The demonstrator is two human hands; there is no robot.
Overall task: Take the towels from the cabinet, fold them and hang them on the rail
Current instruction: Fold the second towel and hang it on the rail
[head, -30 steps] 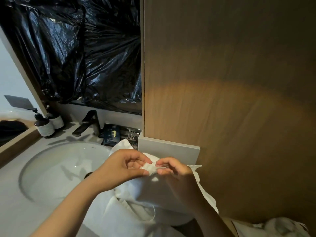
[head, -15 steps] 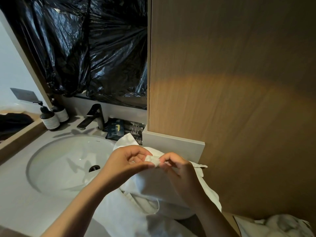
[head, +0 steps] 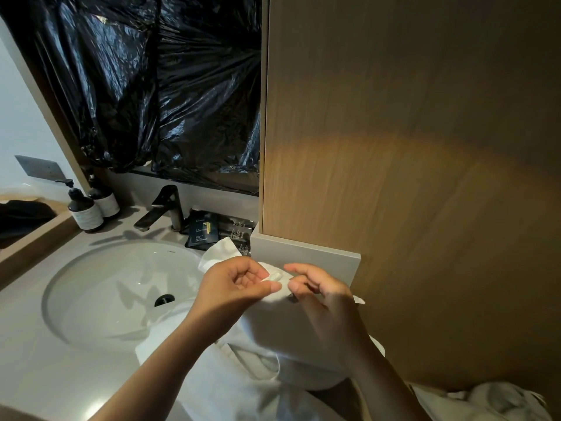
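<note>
Hands meet at chest height, right in front of the wooden panel [head: 409,177], with a white towel [head: 303,326] bunched between them. Left hand [head: 239,284] pinches a small fold of the top edge between thumb and forefinger, other fingers curled in. Right hand [head: 321,299] sits just beside it, nearly touching, thumb and curled fingers nipping the same edge while the forefinger lies almost straight above it. The towel hangs below both hands. It drapes down past the wrists and spills onto the grey counter [head: 30,344], its left side lying over the near rim of the basin [head: 106,299], one corner poking up behind the left hand.

Behind the hands, a grey ledge [head: 303,256] juts out at the foot of the panel. A dark faucet [head: 164,211] stands at the back of the basin, dark sachets [head: 203,230] to its right, two pump bottles [head: 86,212] to its left. Black plastic sheeting [head: 151,86] covers the wall above. A second white cloth [head: 485,402] lies crumpled at lower right, apart from both hands.
</note>
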